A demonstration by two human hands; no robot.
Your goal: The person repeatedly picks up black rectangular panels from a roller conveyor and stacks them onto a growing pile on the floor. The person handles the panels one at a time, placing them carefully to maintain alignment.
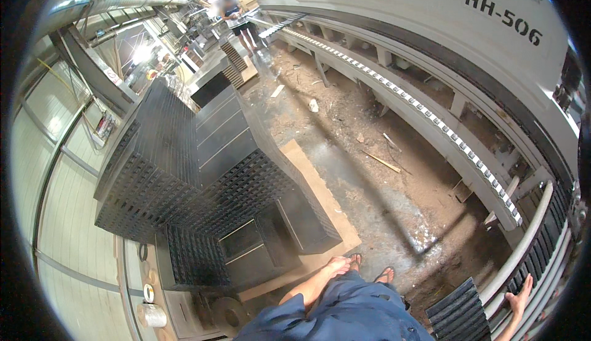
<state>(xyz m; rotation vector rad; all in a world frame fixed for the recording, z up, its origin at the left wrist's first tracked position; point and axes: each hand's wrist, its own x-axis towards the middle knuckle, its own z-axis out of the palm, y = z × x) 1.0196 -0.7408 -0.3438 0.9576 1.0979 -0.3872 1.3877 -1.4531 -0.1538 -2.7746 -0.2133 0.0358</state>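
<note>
My left hand (335, 266) hangs by my thigh, its fingers curled together and nothing showing in them. Off to the right, my right hand (521, 295) reaches over the machine's near end with thumb and fingers spread. It is close to dark ribbed panels (545, 248) lying among grey rollers (520, 242); whether it touches them I cannot tell. Nearer to my body, a black ribbed panel (458, 310) sits at the machine's lower end, left of that hand.
Tall stacks of black panels (225, 128) stand on a brown board (341, 224) at left. A long pale machine (431, 8) with a toothed rail (425, 113) runs along the right. Debris and a wood strip (383, 162) litter the floor. Another person (233, 17) stands far off.
</note>
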